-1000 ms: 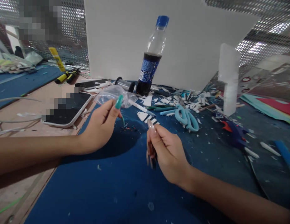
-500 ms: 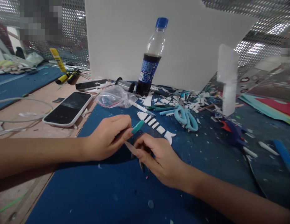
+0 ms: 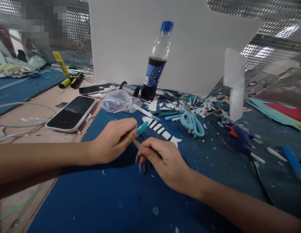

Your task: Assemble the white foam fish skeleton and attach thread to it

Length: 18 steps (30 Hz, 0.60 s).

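Two hands above a blue desk (image 3: 104,200), with containers beyond. The left hand (image 3: 113,142) is curled, its thumb drawn in against the forefinger; the right hand (image 3: 165,161) brings thumb and forefinger together just beside it, the other fingers loosely bent beneath. How tightly either pair meets, and whether anything small is held, cannot be told. A white fish (image 3: 166,135) in separate pieces lies on the desk just beyond the right hand, head to the far left, tail to the near right. At the far middle, a clear bottle (image 3: 154,71) contains dark drink to just above its blue label; the upper part shows clear and the blue cap (image 3: 167,26) is on. Left of it lies a crumpled clear bag (image 3: 118,101), its contents indistinct. Blue-handled scissors (image 3: 186,119) lie to the right of the fish.
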Tool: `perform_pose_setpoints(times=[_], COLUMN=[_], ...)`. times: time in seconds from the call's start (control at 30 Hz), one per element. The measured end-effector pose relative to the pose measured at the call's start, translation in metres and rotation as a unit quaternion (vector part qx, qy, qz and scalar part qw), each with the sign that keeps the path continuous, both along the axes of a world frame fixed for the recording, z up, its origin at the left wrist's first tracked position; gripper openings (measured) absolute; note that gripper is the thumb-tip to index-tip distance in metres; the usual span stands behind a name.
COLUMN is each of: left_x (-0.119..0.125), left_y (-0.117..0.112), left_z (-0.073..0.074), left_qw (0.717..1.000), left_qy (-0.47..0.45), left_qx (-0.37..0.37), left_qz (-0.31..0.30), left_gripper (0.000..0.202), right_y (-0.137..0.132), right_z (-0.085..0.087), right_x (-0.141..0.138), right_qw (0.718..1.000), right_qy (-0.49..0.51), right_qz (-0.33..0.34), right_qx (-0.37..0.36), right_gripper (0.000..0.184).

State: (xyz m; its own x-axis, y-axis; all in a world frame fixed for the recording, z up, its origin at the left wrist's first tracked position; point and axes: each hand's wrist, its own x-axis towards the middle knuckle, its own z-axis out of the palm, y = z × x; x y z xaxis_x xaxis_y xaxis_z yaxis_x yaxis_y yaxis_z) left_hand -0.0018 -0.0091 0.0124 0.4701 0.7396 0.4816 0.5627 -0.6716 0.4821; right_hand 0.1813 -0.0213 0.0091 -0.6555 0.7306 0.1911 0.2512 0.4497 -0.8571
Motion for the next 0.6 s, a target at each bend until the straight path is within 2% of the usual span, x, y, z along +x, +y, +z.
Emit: perform_pose_setpoints(times=[0.17, 0.27, 0.33, 0.4, 0.5, 0.6], left_x=[-0.001, -0.002, -0.002, -0.001, 0.002, 0.004], left_y=[0.002, 0.011, 0.019, 0.026, 0.034, 0.04], left_z=[-0.001, -0.004, -0.006, -0.007, -0.008, -0.009], left_qw=[0.999, 0.996, 0.985, 0.971, 0.956, 0.949], left_qy=[-0.001, 0.057, 0.129, 0.201, 0.275, 0.306], left_qx=[-0.028, 0.049, 0.106, 0.121, 0.099, 0.068], left_qz=[0.025, 0.046, 0.05, 0.047, 0.034, 0.027], left_gripper=[0.027, 0.023, 0.019, 0.018, 0.022, 0.024], right_y=[0.007, 0.01, 0.01, 0.01, 0.011, 0.011], right_z=[-0.003, -0.002, -0.001, -0.001, -0.001, -0.001], right_x=[-0.001, -0.004, -0.005, -0.006, -0.006, -0.005], right_qw=[0.986, 0.967, 0.958, 0.954, 0.951, 0.95], right_qy=[0.082, 0.115, 0.138, 0.151, 0.161, 0.161], right_qz=[-0.11, -0.172, -0.182, -0.179, -0.173, -0.17], right_qx=[-0.099, -0.149, -0.172, -0.187, -0.202, -0.207], right_gripper=[0.037, 0.037, 0.036, 0.036, 0.037, 0.038])
